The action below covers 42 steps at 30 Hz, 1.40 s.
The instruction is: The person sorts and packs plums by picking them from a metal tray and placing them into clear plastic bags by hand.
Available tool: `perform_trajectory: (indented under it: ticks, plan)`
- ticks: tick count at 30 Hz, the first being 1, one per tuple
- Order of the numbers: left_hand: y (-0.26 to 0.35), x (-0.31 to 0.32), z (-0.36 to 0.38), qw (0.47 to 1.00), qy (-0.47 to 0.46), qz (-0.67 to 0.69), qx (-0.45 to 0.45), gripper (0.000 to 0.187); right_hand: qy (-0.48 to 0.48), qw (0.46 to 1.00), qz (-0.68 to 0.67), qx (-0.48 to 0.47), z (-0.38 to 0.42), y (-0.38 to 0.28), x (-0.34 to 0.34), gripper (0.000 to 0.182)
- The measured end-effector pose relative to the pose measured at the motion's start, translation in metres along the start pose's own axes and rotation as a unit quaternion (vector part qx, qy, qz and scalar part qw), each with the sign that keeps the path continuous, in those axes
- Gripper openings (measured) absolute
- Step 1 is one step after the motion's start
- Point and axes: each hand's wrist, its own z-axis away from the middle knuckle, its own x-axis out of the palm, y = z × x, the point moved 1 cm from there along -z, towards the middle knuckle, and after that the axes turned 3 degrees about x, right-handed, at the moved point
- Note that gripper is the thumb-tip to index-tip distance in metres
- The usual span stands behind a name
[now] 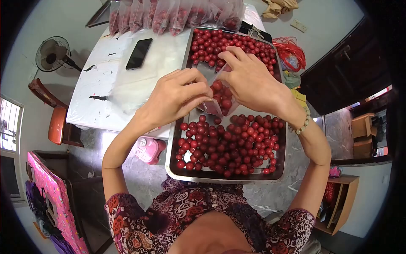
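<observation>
A clear plastic bag (212,107) with several red round fruits in it is held up over the metal tray (171,156). My left hand (179,92) pinches the bag's left edge between thumb and fingers. On the other side, my right hand (253,82) has its thumb at the bag's right edge and its fingers curled above the opening. Loose red fruits (230,144) lie thickly in the near part of the tray, and more fruits (230,44) fill the far part. The bag and hands partly hide the tray's middle.
Filled bags of fruit (169,17) stand in a row at the table's back. A black phone (139,53) lies on stacked clear plastic left of the tray. Red string (291,53) is heaped at the right. A pink jug (149,151) stands on the floor, with a chair (58,122) beyond.
</observation>
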Motion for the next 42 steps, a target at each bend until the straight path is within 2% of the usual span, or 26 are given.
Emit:
perform_trajectory:
  ticks: [3,5,14,16,19,25,29,31,35,38,39,41,42]
  plan:
    - [0.001,-0.002,-0.002,1.0,0.0,0.0,-0.007,0.013,-0.01,0.999,0.053,0.007,-0.002,-0.004,-0.002,0.023]
    - [-0.001,-0.001,-0.003,1.0,0.004,-0.006,-0.009,0.012,-0.062,0.995,0.053,0.049,-0.003,-0.003,-0.002,0.037]
    - [-0.003,0.006,-0.005,1.0,0.028,0.003,0.009,0.012,-0.036,0.995,0.081,0.044,0.005,0.004,0.013,0.032]
    - [-0.003,0.006,-0.004,0.999,0.031,0.008,0.006,0.012,-0.006,0.999,0.041,0.03,0.005,0.004,0.013,0.025]
    - [-0.002,0.006,-0.002,0.999,0.034,0.011,0.002,0.012,0.007,0.999,0.016,0.031,0.004,0.005,0.011,0.025]
    - [-0.005,0.003,0.001,0.998,0.036,0.042,-0.026,0.012,0.001,0.999,-0.049,0.021,0.006,0.011,0.001,0.02]
    - [-0.005,0.001,0.001,0.997,0.035,0.054,-0.04,0.012,0.014,0.996,-0.081,0.021,0.01,0.017,-0.005,0.022]
    - [-0.005,0.001,0.001,0.997,0.034,0.062,-0.044,0.012,0.053,0.988,-0.143,0.035,0.013,0.017,-0.01,0.026]
    - [-0.006,0.005,0.0,0.996,0.032,0.076,-0.026,0.013,0.071,0.995,-0.077,-0.009,0.02,0.021,-0.007,0.028]
    - [0.001,0.003,0.0,0.998,0.027,0.06,-0.009,0.012,-0.009,0.998,-0.068,-0.009,0.016,0.015,-0.012,0.029]
    - [0.002,0.002,-0.001,0.998,0.027,0.057,-0.004,0.012,-0.004,0.998,-0.064,-0.009,0.014,0.012,-0.016,0.029]
    - [0.002,0.001,-0.001,0.997,0.043,0.054,-0.021,0.012,-0.08,0.986,-0.143,-0.008,0.014,0.005,-0.018,0.03]
    - [0.001,-0.001,-0.001,0.997,0.04,0.062,-0.036,0.011,-0.072,0.985,-0.159,-0.003,0.015,0.004,-0.021,0.035]
